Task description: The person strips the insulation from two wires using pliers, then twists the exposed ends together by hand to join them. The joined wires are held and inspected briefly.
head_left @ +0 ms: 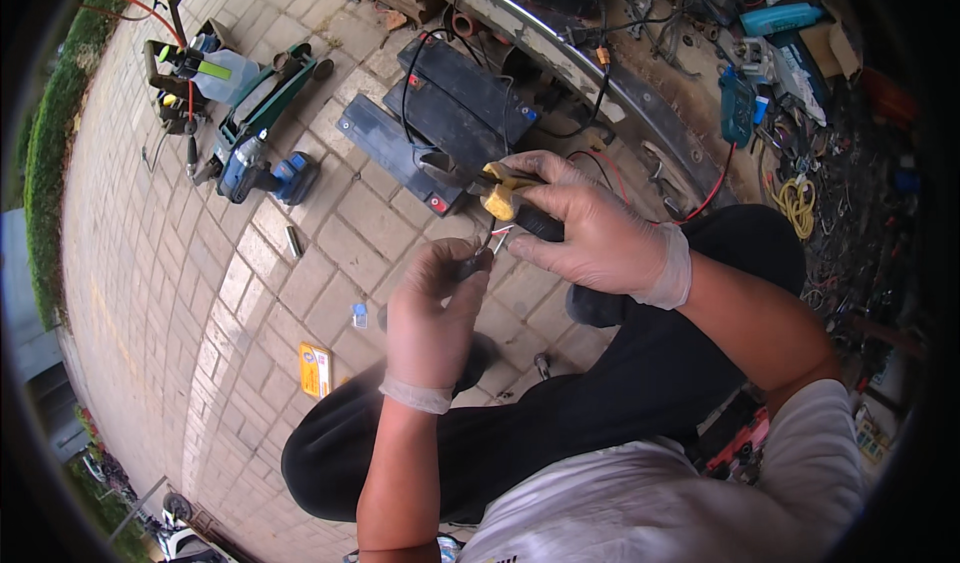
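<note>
Both of my hands wear thin, translucent gloves. My right hand (595,233) is closed around pliers with yellow-and-black handles (500,203); their metal jaws (445,173) point left over the batteries. Just below, my left hand (440,298) pinches a dark cable (480,258), and thin red and white wire ends (502,233) show between the two hands. Whether the pliers touch the cable is hard to make out. Beyond my hands, dark block batteries (390,148) with red and blue terminals lie side by side on the paving, with black leads running over them.
A blue cordless drill (265,175), a green tool (265,98) and a spray bottle (228,78) stand at the far left. Nearer lie a metal tube (293,241), a small blue-and-clear piece (360,315) and a yellow box (315,369). Right, a cluttered metal-edged surface holds a teal device (737,108) and coiled yellow cord (795,208).
</note>
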`<state>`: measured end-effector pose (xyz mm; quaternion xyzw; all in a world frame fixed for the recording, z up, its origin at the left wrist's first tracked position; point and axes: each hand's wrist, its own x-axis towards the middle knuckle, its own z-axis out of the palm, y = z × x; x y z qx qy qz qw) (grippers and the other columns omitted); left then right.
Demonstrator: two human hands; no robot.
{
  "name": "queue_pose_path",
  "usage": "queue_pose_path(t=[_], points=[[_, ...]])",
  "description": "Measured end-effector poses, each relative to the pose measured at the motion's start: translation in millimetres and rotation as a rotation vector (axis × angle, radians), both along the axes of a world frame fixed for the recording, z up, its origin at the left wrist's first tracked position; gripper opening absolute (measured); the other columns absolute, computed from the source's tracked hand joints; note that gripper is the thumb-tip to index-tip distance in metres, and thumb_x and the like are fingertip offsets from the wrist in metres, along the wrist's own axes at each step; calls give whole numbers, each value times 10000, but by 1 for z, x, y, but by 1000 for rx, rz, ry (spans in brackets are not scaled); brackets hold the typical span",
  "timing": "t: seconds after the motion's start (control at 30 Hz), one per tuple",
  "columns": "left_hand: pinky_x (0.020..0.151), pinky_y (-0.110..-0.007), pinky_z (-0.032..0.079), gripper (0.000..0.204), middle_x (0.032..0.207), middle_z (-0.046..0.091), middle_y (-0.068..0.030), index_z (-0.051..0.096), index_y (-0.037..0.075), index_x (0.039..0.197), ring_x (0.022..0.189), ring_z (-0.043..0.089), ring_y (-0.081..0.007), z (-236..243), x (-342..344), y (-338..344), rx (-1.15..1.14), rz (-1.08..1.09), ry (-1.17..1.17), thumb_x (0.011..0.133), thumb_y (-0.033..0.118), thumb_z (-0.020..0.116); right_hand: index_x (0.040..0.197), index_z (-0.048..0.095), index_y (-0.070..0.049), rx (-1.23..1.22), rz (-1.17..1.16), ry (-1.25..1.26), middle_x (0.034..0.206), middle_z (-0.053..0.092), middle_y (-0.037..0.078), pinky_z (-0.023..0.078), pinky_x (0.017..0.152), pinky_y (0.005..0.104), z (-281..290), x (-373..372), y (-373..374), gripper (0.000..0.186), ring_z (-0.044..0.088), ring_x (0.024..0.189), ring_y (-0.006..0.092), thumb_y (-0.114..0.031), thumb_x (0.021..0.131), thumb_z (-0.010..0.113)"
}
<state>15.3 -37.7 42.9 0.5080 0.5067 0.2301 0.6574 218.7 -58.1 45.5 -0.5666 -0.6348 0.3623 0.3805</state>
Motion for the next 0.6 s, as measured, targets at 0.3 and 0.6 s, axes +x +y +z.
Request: queue_pose_path(t=[0.3,0.6], points=[[845,-267,515,327,1063,666,-76,566,-1,1206,959,628,-135,16,3,5,24,40,-37,893,-77,620,1088,678,-28,38,95,77,1164,570,134,433,964,380,7,-4,16,316,543,1117,305,-89,786,746],[806,-281,518,244,1042,678,-88,646,-32,1147,864,636,-144,30,10,17,-216,83,-155,908,10,628,1109,662,-17,103,10,-34,1158,571,156,437,959,379,8,0,20,324,547,1113,318,-89,799,726]])
